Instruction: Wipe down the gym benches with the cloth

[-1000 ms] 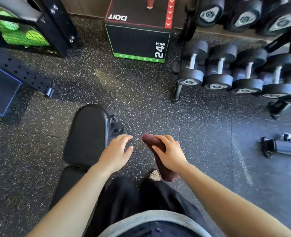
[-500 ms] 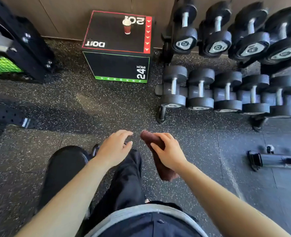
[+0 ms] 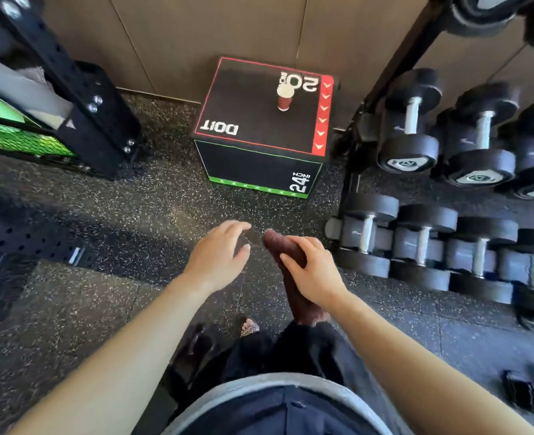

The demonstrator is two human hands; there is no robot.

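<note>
The fingers [image 3: 303, 244] of the right hand [image 3: 317, 276] are curled round a brown cloth [image 3: 295, 296]. It is bunched into a roll that pokes out ahead of them and hangs down behind. The left hand [image 3: 217, 259], just beside it, holds nothing, its fingers relaxed and spread. No bench pad shows plainly, so I judge the wiping is not under way here.

The hold looks light to me. The hanging end could slide free onto the speckled rubber floor [image 3: 96, 309] beneath the fingers and pick up grit that would later be smeared over upholstery. Near, to the right of the fingers, stands a dumbbell rack [image 3: 416, 243]; a careless swing could knock knuckles on it. Ahead sits a plyo box [image 3: 253, 127] carrying a paper cup [image 3: 284, 100], easily toppled. Off to the left is a black steel frame [image 3: 83, 111], with a brown panelled wall [image 3: 228, 32] beyond.
</note>
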